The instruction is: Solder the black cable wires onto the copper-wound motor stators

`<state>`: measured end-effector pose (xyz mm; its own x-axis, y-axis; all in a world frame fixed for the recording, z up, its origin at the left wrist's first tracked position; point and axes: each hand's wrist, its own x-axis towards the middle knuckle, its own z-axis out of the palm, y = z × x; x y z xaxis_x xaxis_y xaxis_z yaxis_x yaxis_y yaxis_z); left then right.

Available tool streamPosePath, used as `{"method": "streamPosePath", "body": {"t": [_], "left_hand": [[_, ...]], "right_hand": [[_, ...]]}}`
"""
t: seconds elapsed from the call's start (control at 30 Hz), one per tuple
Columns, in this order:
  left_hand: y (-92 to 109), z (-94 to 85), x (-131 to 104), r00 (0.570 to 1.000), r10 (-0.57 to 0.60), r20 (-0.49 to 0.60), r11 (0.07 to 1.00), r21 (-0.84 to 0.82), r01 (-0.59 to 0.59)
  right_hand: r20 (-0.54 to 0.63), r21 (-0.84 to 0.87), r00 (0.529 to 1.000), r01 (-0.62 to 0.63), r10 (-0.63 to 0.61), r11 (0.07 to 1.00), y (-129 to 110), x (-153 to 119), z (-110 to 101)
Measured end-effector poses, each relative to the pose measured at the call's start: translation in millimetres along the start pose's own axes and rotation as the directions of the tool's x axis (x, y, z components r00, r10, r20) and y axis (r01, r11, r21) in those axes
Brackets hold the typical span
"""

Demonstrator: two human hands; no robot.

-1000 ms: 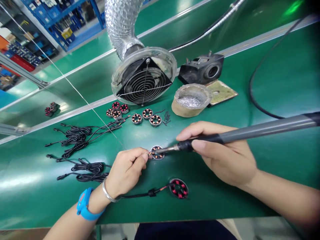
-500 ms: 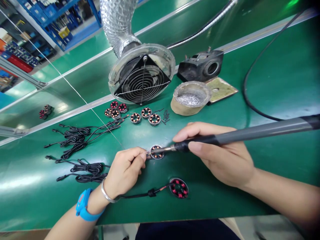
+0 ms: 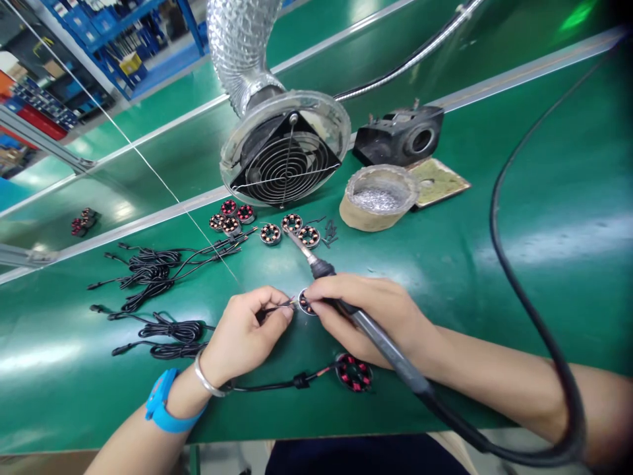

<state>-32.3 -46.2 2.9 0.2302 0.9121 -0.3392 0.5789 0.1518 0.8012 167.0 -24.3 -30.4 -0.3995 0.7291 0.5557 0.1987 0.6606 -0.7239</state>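
My left hand (image 3: 254, 330) pinches the thin wire ends of a black cable (image 3: 270, 308) beside a small round coil part (image 3: 304, 302). With thumb and forefinger at that coil part's right edge, my right hand (image 3: 376, 316) also holds a soldering iron (image 3: 388, 349), its metal tip pointing up and left towards the loose coils. My right fingers hide part of the coil. Below the hands, a red coil ring (image 3: 354, 373) lies on the green table, joined to a black cable (image 3: 262, 387).
Bundled black cables (image 3: 148, 277) lie at the left. Several copper and red coils (image 3: 230, 225) sit under a round fume fan (image 3: 287, 158). Further right are a bowl of metal shavings (image 3: 378, 198), a black stand (image 3: 400, 135) and a yellowish sponge plate (image 3: 440, 183).
The soldering iron has swung away from the coil part, its tip now up and left. My right hand has moved left to the coil, and my left fingertips have parted slightly from it.
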Motion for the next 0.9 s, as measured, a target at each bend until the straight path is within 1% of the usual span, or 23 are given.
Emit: {"method": "streamPosePath", "body": {"t": [0.1,0.17,0.33,0.4,0.53,0.73,0.83,0.9], "left_hand": [[-1,-2.2,2,0.999,-0.048,0.020,0.994,-0.093,0.050],[-1,-3.7,3,0.996,-0.085,0.041,0.982,-0.163,0.091],[3,-6.6,7,0.984,-0.168,0.063,0.954,-0.242,0.179],[6,-6.9,8,0.984,-0.164,0.067,0.949,-0.261,0.176],[8,-6.7,7,0.990,-0.124,0.069,0.944,-0.299,0.139],[2,-5.2,7,0.991,-0.106,0.086,0.943,-0.308,0.128],[3,-5.3,8,0.989,-0.119,0.084,0.942,-0.306,0.139],[4,-6.2,8,0.988,-0.137,0.067,0.940,-0.305,0.151]], "right_hand": [[0.083,-0.046,0.996,-0.013,0.017,0.999,5,-2,5],[0.117,-0.075,0.993,-0.019,0.027,0.997,8,-4,5],[0.128,-0.143,0.990,-0.039,0.058,0.989,9,-4,4],[0.114,-0.107,0.992,-0.044,0.056,0.993,7,-2,7],[0.062,0.026,0.997,-0.045,0.043,0.999,1,5,13],[0.088,0.076,0.980,-0.185,0.178,0.980,1,9,18],[0.113,0.077,0.982,-0.162,0.153,0.984,4,10,18],[0.095,0.059,0.987,-0.133,0.127,0.989,5,10,16]]}}
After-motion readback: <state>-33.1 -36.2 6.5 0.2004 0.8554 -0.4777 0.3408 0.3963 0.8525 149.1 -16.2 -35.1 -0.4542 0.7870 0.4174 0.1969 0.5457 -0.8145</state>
